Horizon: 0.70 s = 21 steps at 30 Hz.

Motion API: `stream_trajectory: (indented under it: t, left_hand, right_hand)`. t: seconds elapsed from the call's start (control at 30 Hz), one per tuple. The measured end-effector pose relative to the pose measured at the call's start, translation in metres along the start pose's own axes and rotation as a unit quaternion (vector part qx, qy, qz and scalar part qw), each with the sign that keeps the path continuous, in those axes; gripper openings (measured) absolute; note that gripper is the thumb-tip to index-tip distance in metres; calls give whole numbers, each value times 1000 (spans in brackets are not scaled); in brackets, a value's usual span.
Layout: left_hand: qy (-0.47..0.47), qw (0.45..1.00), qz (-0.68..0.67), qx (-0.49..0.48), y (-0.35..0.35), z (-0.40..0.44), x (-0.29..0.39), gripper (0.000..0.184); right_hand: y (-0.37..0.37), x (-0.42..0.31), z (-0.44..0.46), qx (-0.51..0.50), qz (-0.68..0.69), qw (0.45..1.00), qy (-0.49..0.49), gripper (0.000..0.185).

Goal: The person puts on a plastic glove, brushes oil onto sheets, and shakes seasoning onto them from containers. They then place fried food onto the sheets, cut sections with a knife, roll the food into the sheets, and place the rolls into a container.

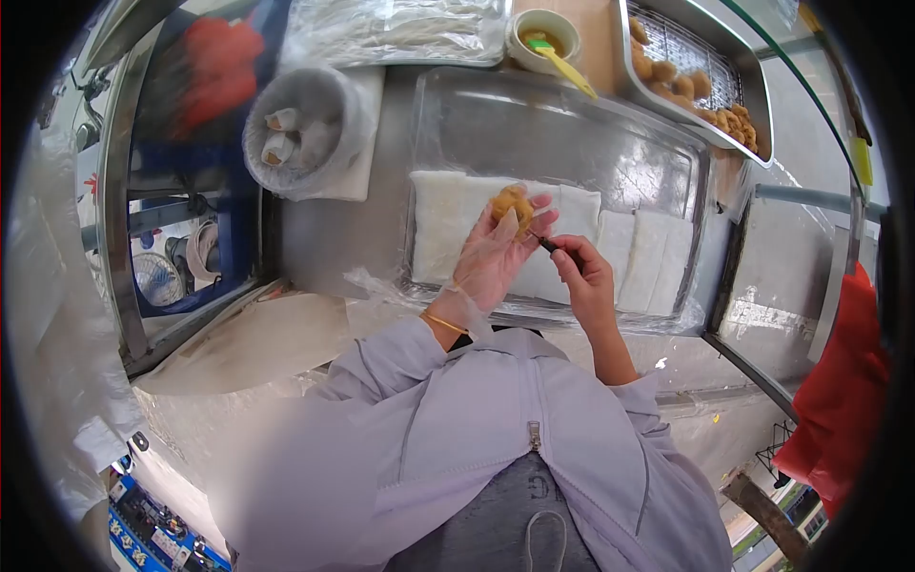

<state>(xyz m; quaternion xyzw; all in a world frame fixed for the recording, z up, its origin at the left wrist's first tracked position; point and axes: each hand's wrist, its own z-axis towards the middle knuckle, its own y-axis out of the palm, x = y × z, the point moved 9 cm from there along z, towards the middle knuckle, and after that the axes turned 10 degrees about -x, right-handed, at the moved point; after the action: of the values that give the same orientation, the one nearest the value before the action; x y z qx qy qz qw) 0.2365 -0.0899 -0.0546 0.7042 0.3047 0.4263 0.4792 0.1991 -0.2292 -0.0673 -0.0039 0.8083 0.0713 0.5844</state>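
Note:
My left hand [488, 272], in a thin clear plastic glove, holds a golden-brown fried piece of food [512, 209] in its raised fingers. Closed round a small black-handled tool [545, 244] is my right hand [588, 283], just to the right of the left one. The tool's thin tip points at the fried piece; whether it touches or enters it I cannot tell. Both hands are over a metal tray [572, 110] lined with clear plastic. Flat white paper-like pieces [658, 257] lie in a row on the tray, partly hidden by my hands.
Behind the tray stands a white cup [532, 21] with yellowish liquid and a yellow-handled, green-headed brush [562, 63]. Fried pieces [681, 86] sit in a rack pan [710, 133] at back right. A plastic-lined bin [257, 143] is at left, a plastic-covered tray [396, 33] at the back.

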Motion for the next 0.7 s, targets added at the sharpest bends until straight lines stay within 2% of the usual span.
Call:
stream_trajectory:
  t: [0.03, 0.1, 0.13, 0.17, 0.2, 0.23, 0.27, 0.3, 0.33, 0.37, 0.43, 0.5, 0.57, 0.63, 0.67, 0.7]
  left_hand:
    - [-1, 1000, 6, 6, -11, 1, 7, 39]
    - [41, 993, 108, 15, -36, 4, 38, 34]
    - [54, 982, 173, 50, -40, 3, 64, 36]
    - [49, 982, 176, 50, -49, 5, 82, 36]
    - [99, 892, 439, 31, -45, 7, 114, 41]
    - [143, 733, 665, 7, -28, 6, 130, 46]
    - [140, 734, 664, 7, -31, 6, 137, 46]
    - [45, 586, 807, -60, -21, 13, 122, 52]
    - [-50, 403, 905, -124, -24, 17, 105, 58]
    - [-49, 404, 905, -124, -34, 20, 103, 58]
    - [-8, 285, 950, -126, -42, 19, 95, 60]
    - [29, 272, 956, -106, -37, 14, 106, 59]
    - [64, 258, 960, -88, -24, 3, 117, 58]
    - [134, 376, 914, -79, -14, -14, 137, 45]
    - [134, 375, 914, -81, -18, -24, 139, 45]
    - [92, 424, 900, -51, -36, -34, 142, 38]
  right_hand:
    - [12, 12, -3, -4, 11, 1000, 11, 17]
    - [10, 27, -8, 10, 3, 999, 46, 16]
    - [0, 31, -10, 37, -48, 998, 32, 16]
    - [-10, 31, -13, 65, -99, 993, 17, 15]
    - [-15, 32, -16, 64, -121, 990, 28, 13]
    - [-16, 34, -18, 68, -120, 990, 31, 13]
    - [-13, 27, -18, 59, -177, 983, -1, 12]
    - [-5, 16, -17, 49, -233, 971, -35, 12]
    - [6, 11, -16, 36, -257, 965, -42, 11]
    - [16, 7, -15, 36, -258, 965, -42, 11]
    - [51, 0, -11, -38, -332, 941, -52, 12]
    - [73, 1, -8, -54, -361, 926, -91, 13]
    - [93, -4, -7, -60, -445, 881, -149, 13]
    - [101, 3, -6, -61, -470, 865, -162, 12]
    - [105, 8, -5, -79, -454, 874, -157, 12]
    - [109, 11, -5, -96, -437, 882, -152, 12]
